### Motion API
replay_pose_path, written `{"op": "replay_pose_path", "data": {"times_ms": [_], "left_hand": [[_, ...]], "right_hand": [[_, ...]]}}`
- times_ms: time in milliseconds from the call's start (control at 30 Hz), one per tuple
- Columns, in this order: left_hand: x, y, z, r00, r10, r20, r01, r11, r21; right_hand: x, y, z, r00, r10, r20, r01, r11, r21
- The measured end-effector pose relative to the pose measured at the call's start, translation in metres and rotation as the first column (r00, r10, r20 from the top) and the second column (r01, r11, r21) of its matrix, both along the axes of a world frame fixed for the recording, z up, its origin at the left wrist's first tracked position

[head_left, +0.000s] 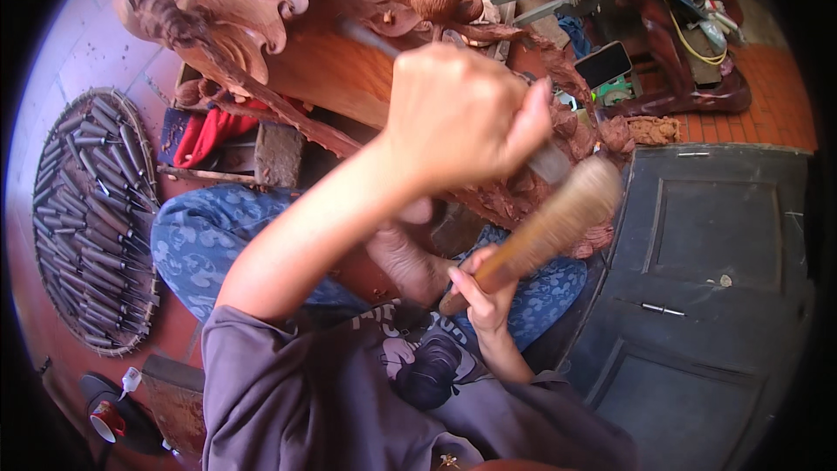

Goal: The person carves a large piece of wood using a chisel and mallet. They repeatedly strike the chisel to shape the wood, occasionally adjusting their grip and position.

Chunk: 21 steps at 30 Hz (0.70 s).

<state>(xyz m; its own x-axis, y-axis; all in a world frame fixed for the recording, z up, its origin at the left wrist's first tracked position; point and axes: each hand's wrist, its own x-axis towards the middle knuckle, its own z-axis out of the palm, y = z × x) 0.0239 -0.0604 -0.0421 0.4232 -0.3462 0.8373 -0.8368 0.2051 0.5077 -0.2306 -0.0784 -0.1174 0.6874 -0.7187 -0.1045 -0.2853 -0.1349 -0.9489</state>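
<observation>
1 wooden mallet point(545, 231), 1 carved wood piece point(261, 9), 1 tray point(52, 135) w/ chisels point(96, 209) (approx. dozens), 1 phone point(603, 64)

— What's the person wearing up top?

— A loose grey-purple T-shirt point(288, 392), short sleeve ending above the left elbow, cloth creased and bunched. On the chest there's a dark cartoon print point(427, 366) with pale patches, half lost in folds.

— And below?

— Blue trousers point(209, 240) with a lighter blue rounded pattern all over — the same cloth shows again at the right knee.

— Anything on the arms or hands?

— Both forearms are bare. The left hand point(458, 118) and right hand point(484, 296) have no gloves, and I see no rings or watch.
</observation>
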Motion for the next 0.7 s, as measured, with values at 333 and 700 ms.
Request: {"op": "replay_pose_path", "data": {"times_ms": [333,700], "left_hand": [[-0.086,0.092,-0.006,0.944,-0.252,-0.211,0.32,0.853,0.413],[-0.072,0.194,-0.042,0.936,-0.053,-0.347,0.253,0.787,0.563]], "right_hand": [[-0.07,-0.015,0.089,0.996,-0.089,-0.008,0.072,0.859,-0.507],[-0.09,-0.098,0.257,0.99,0.143,-0.012,0.052,-0.436,-0.899]]}}
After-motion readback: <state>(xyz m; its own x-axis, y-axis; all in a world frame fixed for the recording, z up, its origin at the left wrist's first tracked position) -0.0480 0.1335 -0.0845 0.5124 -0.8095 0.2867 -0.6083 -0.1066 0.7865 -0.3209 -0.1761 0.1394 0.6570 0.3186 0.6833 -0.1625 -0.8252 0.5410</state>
